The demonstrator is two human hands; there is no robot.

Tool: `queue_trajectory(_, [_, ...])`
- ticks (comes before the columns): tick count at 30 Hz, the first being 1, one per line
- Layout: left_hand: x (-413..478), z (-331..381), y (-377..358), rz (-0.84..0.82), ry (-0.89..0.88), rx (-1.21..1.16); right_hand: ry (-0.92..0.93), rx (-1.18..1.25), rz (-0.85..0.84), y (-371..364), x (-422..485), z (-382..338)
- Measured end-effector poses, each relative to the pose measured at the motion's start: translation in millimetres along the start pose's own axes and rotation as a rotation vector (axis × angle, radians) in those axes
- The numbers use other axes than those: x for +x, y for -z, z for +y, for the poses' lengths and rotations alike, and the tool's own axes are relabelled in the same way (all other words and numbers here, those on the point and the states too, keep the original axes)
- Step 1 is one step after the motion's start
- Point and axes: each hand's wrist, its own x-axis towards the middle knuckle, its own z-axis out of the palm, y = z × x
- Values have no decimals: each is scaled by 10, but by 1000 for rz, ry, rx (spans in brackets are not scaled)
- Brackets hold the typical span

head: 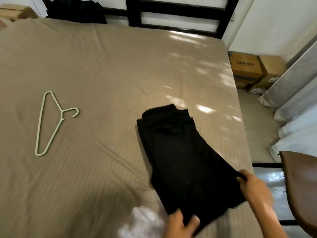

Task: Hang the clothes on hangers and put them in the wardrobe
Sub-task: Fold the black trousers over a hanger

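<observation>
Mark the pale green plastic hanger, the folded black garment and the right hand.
pale green plastic hanger (62, 115), head view, neck below the hook.
folded black garment (180, 157), head view, middle of the cloth.
right hand (253, 184), head view, back of the hand.

Bed (103, 66): covered by a tan striped sheet with shallow creases; patches of sunlight fall on it beyond the garment.
Garment (180, 152): black, folded, lying flat on the sheet.
Hanger (62, 115): pale green, flat on the sheet, well to the left of the garment, hook pointing toward the garment.
Dark clothes (77, 11): a heap far beyond the garment and to its left, at the bed's far edge.
White thing (142, 219): just left of the garment's near end; too blurred to tell what it is.
</observation>
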Motion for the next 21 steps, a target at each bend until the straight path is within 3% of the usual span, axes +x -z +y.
queue_trajectory(4, [-53, -354, -667, -130, 255, -192, -274, -231, 103, -31, -182, 334])
queue_trajectory(6, [-30, -495, -875, -184, 423, -295, -337, -184, 102, -202, -212, 411])
queue_trajectory(7, [22, -536, -885, -155, 418, -298, -331, -143, 80, -280, -225, 417])
queue_trajectory(10, [455, -534, -439, 216, 414, -166, -148, 40, 29, -540, -330, 263])
queue_trajectory(13, [926, -507, 151, 571, 315, -223, 83, 219, -87, -808, -584, -109])
queue_trajectory(17, [1379, -254, 616, 539, 264, -255, 305, 211, -242, -1182, -700, -558])
queue_trajectory(21, [1552, 3, 875, 526, 206, -150, 364, 1, -231, -1457, -687, -884])
